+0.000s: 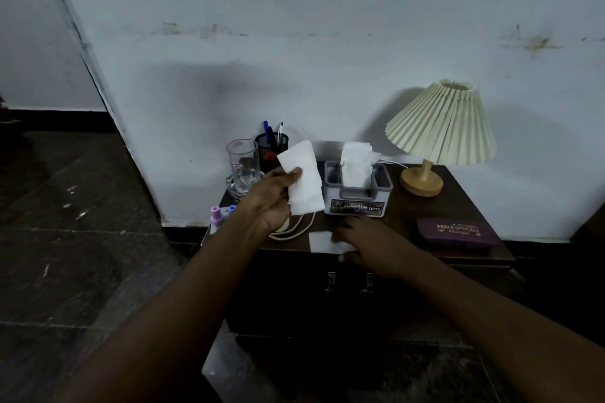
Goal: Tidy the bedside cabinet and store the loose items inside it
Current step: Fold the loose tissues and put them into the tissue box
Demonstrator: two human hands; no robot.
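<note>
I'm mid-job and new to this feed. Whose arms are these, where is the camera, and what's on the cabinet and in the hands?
There is no machine here. These are a person's two bare arms, seen by one wide-angle camera worn on the head, looking forward and down. The left hand holds folded white tissues up above the dark cabinet. The right hand rests on another white tissue lying flat near the cabinet's front edge. Also on top are a grey tissue holder, a pleated lamp, a purple spectacle case, a glass, a pen pot, small capped bottles and a pale cord.
</note>
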